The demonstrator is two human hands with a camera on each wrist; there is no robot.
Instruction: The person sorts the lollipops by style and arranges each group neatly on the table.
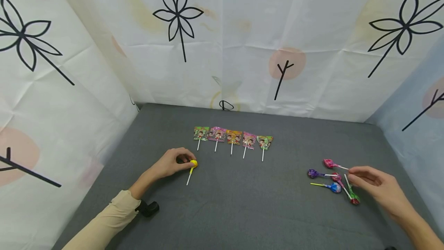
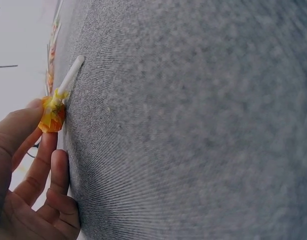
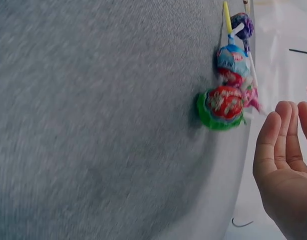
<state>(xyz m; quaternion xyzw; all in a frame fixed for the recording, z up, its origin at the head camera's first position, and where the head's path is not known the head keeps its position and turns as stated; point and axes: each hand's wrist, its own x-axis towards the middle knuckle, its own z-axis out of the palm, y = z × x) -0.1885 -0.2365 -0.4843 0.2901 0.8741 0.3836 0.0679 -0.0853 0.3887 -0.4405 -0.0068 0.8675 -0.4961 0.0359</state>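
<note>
A yellow-wrapped lollipop (image 1: 194, 163) with a white stick is pinched at its head by my left hand (image 1: 173, 162); in the left wrist view its wrapper (image 2: 53, 119) sits between thumb and fingertips, stick slanting away. At the right, my right hand (image 1: 381, 190) hovers beside a loose group of lollipops, thumb and fingers apart with nothing between them in the right wrist view. Nearest to its fingertips are the stick of a pink lollipop (image 1: 328, 163) and a green-and-red lollipop (image 1: 354, 198). A purple lollipop (image 1: 313, 173), a red-pink one (image 1: 335, 177) and a blue one (image 1: 335, 187) lie alongside.
Flat-packed lollipops in a row, among them a green packet (image 1: 200, 133) and an orange packet (image 1: 234, 137), lie near the back with sticks toward me. Grey cloth (image 1: 243, 203) covers the table. Patterned white curtains (image 1: 243, 22) stand behind and at both sides.
</note>
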